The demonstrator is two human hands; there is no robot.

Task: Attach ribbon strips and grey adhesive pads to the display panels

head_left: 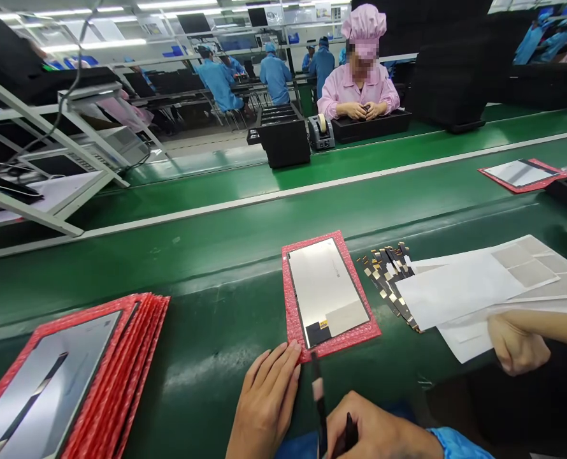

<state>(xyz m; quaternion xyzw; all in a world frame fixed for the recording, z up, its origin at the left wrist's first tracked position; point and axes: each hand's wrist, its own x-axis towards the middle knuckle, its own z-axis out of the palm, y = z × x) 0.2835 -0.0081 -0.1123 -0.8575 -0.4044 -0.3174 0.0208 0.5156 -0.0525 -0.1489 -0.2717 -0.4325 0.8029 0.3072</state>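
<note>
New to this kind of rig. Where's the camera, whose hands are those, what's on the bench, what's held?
No robot here: one camera worn on a person's head looks forward and down at their bare hands.

The left hand lies flat at the near corner of a red bubble sheet, which carries a flat panel. The right hand is closed around a slim dark object, too blurred to name. Beside its fingers, a dark strip runs up toward the panel.

On the green bench, a stack of panels on red sheets is to the left; strips and white sheets are to the right. The bare hand farther right is a co-worker's.
</note>
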